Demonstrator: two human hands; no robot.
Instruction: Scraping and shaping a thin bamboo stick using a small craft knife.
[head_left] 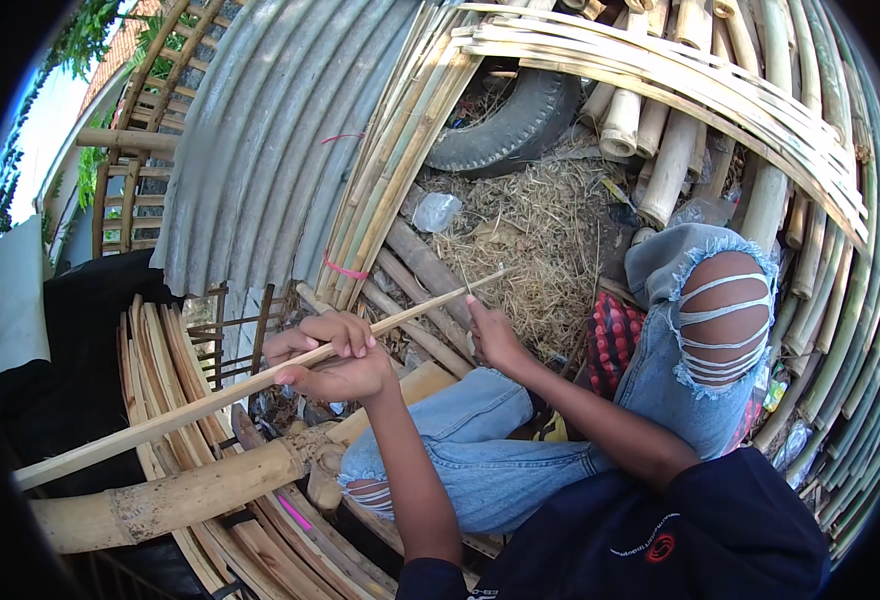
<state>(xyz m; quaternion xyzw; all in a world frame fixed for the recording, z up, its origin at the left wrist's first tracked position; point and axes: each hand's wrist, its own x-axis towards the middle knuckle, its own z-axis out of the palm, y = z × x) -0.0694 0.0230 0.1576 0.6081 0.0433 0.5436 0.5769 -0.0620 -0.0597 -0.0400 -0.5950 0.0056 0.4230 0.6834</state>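
Where the strip (210, 402) lies: aslant before you, its narrow end above the straw (520, 240).
Left hand (335, 355): your grip is closed round the strip.
Right hand (495, 335): near that end; its hold cannot be made out.
Tied bundle (390, 170): seemingly finished, while your strip appears split but unfinished.

We note left grip (352, 374) curled around a long pale strip (180, 410); right grip (495, 335) close to its narrow end, a thin object (468, 287) there too small to tell. Below left grip: thick bamboo pole (195, 495). Above it: corrugated sheet (270, 130). Beyond right grip we log dry straw (520, 230), then a black tyre (520, 130).
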